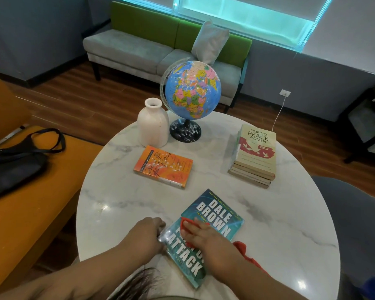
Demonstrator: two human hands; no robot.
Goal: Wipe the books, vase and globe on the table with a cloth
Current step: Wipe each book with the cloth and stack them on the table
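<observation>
Mostly hidden, red cloth [241, 246] lies under flat right hand [204, 234]; left hand [146, 233] grips teal book [212, 210].

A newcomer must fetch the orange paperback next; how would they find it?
Start at the round white marble table. Just nearer than the white ceramic vase, the orange paperback lies flat and alone: the only orange cover, with black handwritten script.

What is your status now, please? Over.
Left hand grips teal book edge. Right hand flat, presses red cloth on cover. Nothing blocks the book.
</observation>
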